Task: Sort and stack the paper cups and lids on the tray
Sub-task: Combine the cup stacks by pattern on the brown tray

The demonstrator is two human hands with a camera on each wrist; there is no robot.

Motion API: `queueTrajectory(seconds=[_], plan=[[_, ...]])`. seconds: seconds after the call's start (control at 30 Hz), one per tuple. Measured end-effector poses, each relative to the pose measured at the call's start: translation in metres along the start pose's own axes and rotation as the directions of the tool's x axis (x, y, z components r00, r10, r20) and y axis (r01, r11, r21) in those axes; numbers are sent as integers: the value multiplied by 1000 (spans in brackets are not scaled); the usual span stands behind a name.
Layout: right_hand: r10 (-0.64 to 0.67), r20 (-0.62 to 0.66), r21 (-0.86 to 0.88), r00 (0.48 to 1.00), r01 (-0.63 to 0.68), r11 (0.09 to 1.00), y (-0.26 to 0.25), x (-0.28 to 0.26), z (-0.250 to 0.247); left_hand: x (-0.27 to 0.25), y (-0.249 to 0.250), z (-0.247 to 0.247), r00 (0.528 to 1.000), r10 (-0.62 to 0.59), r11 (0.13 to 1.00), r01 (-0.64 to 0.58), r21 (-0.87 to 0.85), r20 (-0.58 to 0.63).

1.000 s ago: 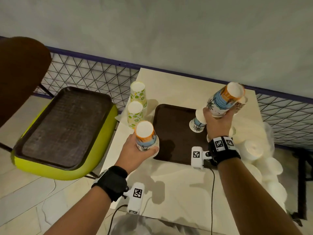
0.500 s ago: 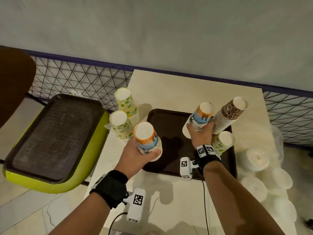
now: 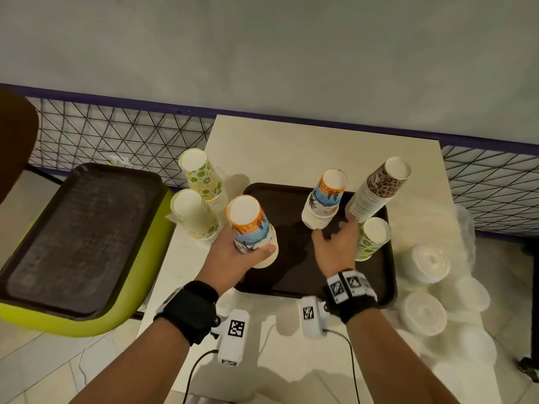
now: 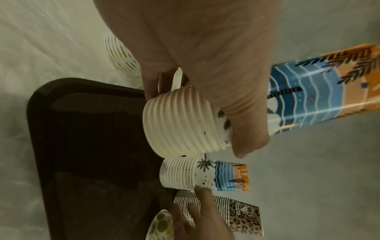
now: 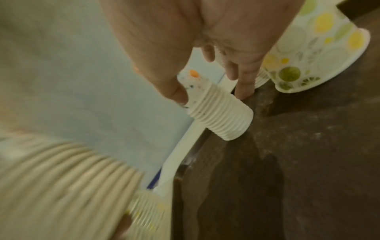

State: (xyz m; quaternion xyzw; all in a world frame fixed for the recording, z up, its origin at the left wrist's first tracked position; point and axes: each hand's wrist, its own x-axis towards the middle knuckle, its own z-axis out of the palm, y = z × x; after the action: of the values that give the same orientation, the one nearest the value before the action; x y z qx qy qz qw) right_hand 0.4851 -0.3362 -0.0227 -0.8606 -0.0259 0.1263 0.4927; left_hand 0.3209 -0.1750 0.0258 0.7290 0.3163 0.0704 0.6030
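My left hand (image 3: 248, 247) grips a tall stack of beach-print cups (image 3: 250, 228), upside down, above the left edge of the brown tray (image 3: 291, 275). The left wrist view shows the thumb and fingers (image 4: 242, 123) wrapped round that stack (image 4: 180, 123). A second beach-print stack (image 3: 325, 199) stands on the tray. My right hand (image 3: 335, 240) sits at its base with fingers spread, its thumb (image 5: 174, 92) touching the rims. A leopard-print stack (image 3: 379, 191) and a lemon-print stack (image 3: 372, 240) stand on the tray to the right.
Two lemon-print stacks (image 3: 201, 182) stand on the table (image 3: 291, 153) left of the tray. White lids (image 3: 428, 263) lie heaped at the table's right side. Another brown tray (image 3: 81, 228) rests on a green chair at the left. A wire fence runs behind.
My right hand lowered its beach-print stack onto the tray and spread its fingers. My left hand still holds its stack in about the same place.
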Motion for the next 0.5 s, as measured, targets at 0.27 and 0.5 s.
queueTrajectory(seconds=[0.27,0.5], plan=[[-525,433,46,733,563,825,-29,-90,-21,2,26,13,986,95,995,-91,-30,135],[-462,449,147,765,446,883,-36,-75,-10,3,29,19,980,112,994,-112,-13,167]])
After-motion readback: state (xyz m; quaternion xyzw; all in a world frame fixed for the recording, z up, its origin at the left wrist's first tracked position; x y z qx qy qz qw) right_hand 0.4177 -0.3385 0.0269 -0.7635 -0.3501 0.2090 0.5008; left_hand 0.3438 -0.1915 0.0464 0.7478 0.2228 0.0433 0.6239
